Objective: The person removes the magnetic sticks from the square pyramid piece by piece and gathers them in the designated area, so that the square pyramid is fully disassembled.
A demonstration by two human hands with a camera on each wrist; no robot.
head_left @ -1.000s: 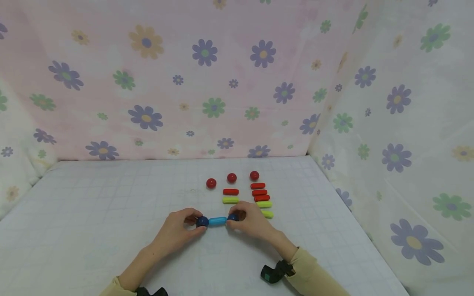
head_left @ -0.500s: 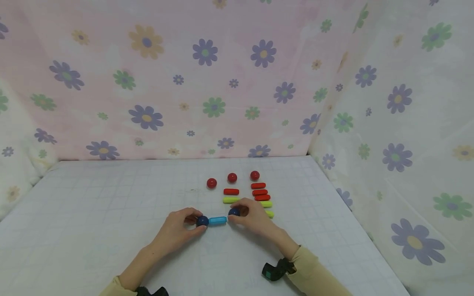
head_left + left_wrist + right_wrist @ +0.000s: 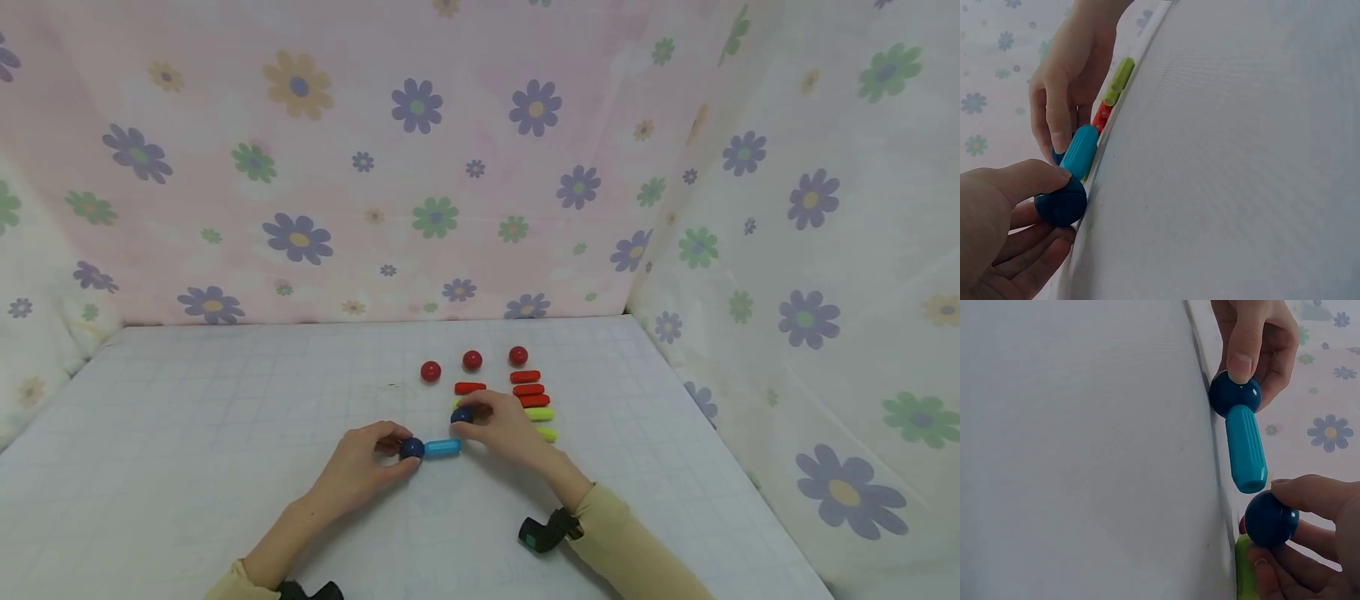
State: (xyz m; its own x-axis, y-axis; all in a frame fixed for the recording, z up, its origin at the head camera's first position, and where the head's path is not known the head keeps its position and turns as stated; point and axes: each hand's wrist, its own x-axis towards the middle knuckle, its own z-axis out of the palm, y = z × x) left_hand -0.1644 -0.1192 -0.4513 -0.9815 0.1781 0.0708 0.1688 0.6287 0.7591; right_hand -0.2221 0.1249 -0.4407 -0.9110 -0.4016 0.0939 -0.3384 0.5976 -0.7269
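Observation:
My left hand (image 3: 367,460) pinches a dark blue ball (image 3: 1061,201) between thumb and fingers. A light blue ribbed rod (image 3: 1246,449) is joined to that ball and points right, its far end bare. My right hand (image 3: 504,427) pinches a second dark blue ball (image 3: 1271,519), apart from the rod and a little beyond its free end in the head view. Behind the right hand, a yellow-green rod is mostly covered.
Three red balls (image 3: 472,361) lie in a row farther back on the white-covered table (image 3: 225,392). Several red rods (image 3: 528,389) and yellow-green rods (image 3: 538,413) lie right of and behind the right hand. Floral cloth (image 3: 337,167) hangs behind the table.
The right hand has drawn its dark blue ball off the end of the light blue rod and moved it slightly away, toward the back. The left hand stays in place.

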